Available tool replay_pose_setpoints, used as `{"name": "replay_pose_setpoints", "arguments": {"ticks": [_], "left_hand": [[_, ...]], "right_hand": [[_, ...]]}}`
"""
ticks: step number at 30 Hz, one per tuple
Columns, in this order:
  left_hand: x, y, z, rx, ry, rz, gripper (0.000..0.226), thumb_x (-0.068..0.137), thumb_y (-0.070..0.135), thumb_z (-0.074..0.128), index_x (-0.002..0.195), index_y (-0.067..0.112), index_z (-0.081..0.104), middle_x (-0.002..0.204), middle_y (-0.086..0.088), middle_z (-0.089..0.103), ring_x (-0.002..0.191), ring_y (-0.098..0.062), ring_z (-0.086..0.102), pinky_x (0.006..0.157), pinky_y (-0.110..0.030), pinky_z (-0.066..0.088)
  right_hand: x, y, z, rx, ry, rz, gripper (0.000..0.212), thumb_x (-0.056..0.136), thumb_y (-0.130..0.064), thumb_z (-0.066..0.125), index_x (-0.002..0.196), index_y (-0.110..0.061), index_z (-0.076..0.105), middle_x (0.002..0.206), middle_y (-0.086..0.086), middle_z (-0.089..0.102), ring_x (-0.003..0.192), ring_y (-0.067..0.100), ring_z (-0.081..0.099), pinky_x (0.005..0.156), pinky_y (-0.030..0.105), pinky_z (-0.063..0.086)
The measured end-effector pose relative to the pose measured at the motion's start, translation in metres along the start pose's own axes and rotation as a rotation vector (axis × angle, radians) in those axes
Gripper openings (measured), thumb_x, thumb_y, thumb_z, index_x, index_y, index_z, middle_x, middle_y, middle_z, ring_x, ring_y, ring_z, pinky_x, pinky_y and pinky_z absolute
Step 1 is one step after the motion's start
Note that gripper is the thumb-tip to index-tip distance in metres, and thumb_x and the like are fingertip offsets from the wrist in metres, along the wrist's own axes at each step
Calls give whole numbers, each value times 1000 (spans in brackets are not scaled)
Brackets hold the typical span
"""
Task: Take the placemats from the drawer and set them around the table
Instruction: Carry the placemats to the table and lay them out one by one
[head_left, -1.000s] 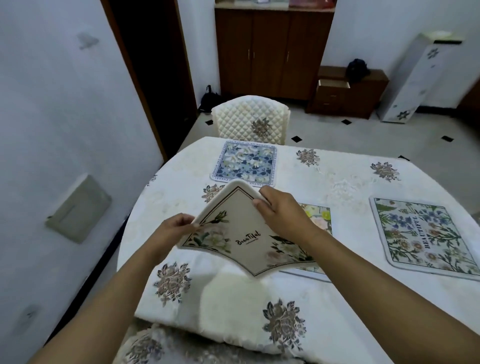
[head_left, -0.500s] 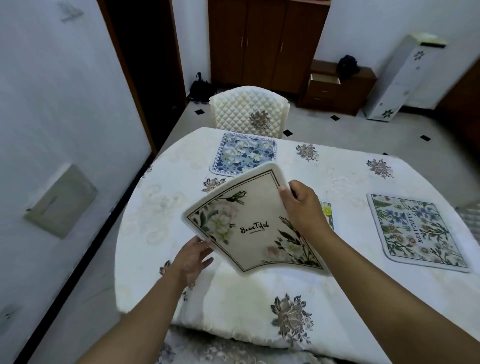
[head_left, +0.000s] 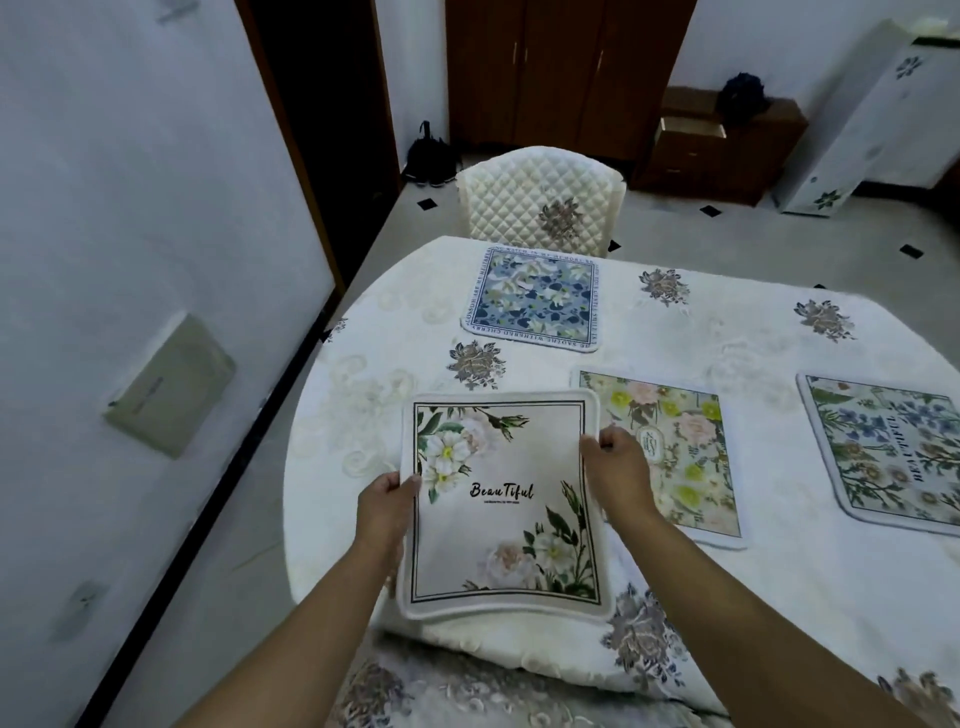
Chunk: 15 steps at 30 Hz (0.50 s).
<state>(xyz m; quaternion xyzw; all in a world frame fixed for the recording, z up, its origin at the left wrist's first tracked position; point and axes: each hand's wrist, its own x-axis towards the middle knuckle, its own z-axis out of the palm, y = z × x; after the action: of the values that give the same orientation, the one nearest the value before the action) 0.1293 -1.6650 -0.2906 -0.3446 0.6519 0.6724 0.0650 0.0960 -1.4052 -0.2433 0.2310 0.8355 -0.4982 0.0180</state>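
**Head view.** The left hand (head_left: 387, 506) and right hand (head_left: 618, 467) each pinch one side edge of the cream placemat (head_left: 501, 509), thumbs on top and fingers curled beneath. The mat spans between them, square to the near rim of the table (head_left: 727, 597), probably to keep it flat for laying. Contact with the cloth cannot be told. Just outside the right hand lies the yellow-flowered placemat (head_left: 685, 457). Ahead of both hands, the blue placemat (head_left: 535, 299) fronts the chair (head_left: 540, 202).
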Motion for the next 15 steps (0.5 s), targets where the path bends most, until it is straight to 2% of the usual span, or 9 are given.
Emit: {"name": "replay_pose_setpoints", "arguments": {"ticks": [2,4,7,9,12,15], "left_hand": [[12,-6,-10,75,28,5,32,91,13,65,64,14,46,49,5,35,47,-11,29,48,-23,25],[22,-12,-19,139,16,-2,33,90,16,66,65,14,43,54,3,30,52,-15,25,53,-28,23],[32,-19,-28,219,4,18,36,89,17,66,66,16,38,55,2,26,52,-15,23,53,-29,20],[39,-23,-32,257,10,34,41,89,16,66,62,17,35,53,3,28,50,-14,23,52,-28,20],[49,-25,-36,284,26,20,37,88,15,67,61,17,42,51,3,36,47,-13,30,50,-27,25],[58,-28,-38,315,35,21,30,88,15,66,65,17,47,52,2,42,48,-13,35,51,-27,28]], "right_hand": [[-3,14,17,-31,-14,50,26,91,-21,54,72,-6,44,63,5,41,57,22,39,54,32,27],[-4,29,31,-68,-27,97,25,92,-22,54,84,2,51,70,12,50,62,26,47,56,32,32],[-3,46,44,-119,-54,132,21,92,-22,53,90,0,55,79,15,59,71,31,55,57,31,36],[-2,52,49,-151,-70,137,14,91,-18,54,90,-4,56,82,12,61,72,27,55,59,31,38],[1,59,56,-202,-99,138,8,89,-14,56,91,-7,56,84,9,60,78,27,57,66,33,43],[2,69,63,-262,-128,116,7,87,-8,55,90,-2,55,81,11,59,75,28,56,61,32,39]]}}
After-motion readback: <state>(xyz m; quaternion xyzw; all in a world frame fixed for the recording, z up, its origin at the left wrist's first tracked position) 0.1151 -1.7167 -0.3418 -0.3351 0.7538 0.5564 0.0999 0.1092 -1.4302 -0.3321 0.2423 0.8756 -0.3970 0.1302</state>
